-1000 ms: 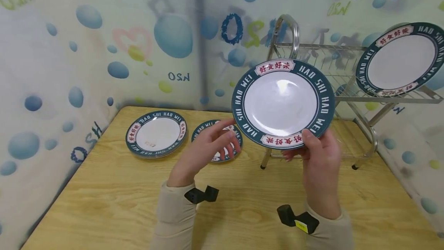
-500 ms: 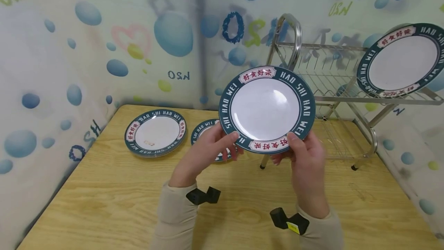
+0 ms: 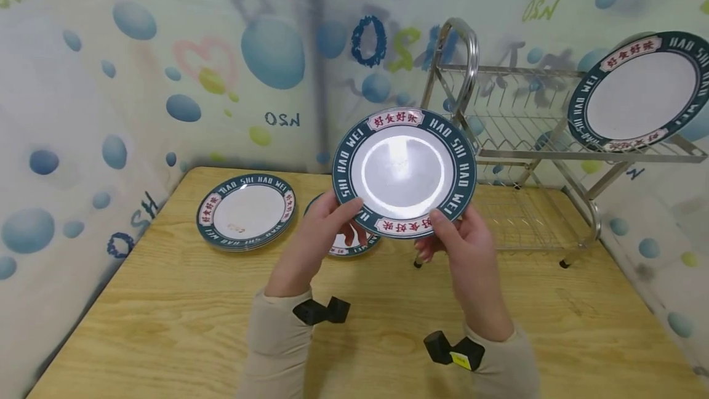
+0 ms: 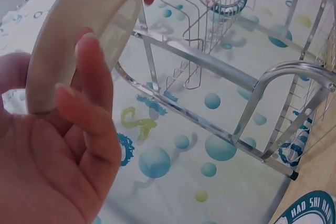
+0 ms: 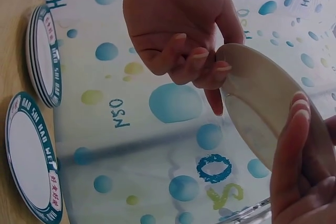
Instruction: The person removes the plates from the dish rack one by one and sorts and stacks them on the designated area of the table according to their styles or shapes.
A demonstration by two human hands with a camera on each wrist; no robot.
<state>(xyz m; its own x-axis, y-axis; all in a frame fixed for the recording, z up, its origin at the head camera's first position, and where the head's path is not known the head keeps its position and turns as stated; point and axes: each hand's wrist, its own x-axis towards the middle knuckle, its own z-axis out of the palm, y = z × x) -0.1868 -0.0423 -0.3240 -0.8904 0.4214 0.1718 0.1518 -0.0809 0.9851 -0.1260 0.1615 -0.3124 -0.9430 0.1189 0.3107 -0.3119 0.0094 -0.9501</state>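
Note:
A white plate with a dark green lettered rim is held up over the table, its face tilted toward me. My left hand pinches its lower left rim, thumb on the front and fingers behind. At the lower right, my right hand grips the rim the same way. The plate's plain pale underside shows in the right wrist view, with fingers of both hands against it. Behind my left hand, another plate of the same pattern lies on the table, partly covered.
A short stack of matching plates lies at the table's back left. On the right stands a two-tier metal dish rack, with one plate leaning upright on its upper tier. Patterned wall covering encloses the wooden table.
The held plate has moved left and slightly down, away from the rack, in my right hand. My left hand, apart from its front rim earlier, now has its thumb over the rim.

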